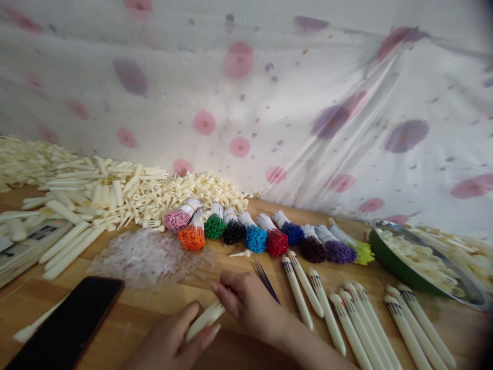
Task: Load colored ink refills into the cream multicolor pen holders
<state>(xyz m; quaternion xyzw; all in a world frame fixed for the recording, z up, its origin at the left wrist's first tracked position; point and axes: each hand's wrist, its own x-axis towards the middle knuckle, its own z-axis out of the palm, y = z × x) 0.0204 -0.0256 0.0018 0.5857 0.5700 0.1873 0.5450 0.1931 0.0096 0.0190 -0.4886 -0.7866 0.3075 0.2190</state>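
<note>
A cream pen barrel (205, 319) lies tilted in my left hand (175, 336), whose thumb and fingers wrap around it. At the barrel's upper end, my right hand (246, 300) has its fingers pinched together; anything between them is hidden. Just beyond it rest dark pointed tweezers (265, 281) and a small cream pen part (240, 253). Bundles of coloured refills, such as orange (191, 237), red (276, 241) and purple (342, 251), form a row behind my hands. To the right lie several multicolour pens (327, 312) with coloured sliders at their tops.
A black phone (69, 324) lies at front left, near a pile of clear plastic bits (150, 257). Cream pen parts (127, 187) are heaped behind, with a light-coloured device (34, 246) at left. A green-sided bowl (400, 267) of parts stands right. A flowered sheet (246, 103) hangs behind.
</note>
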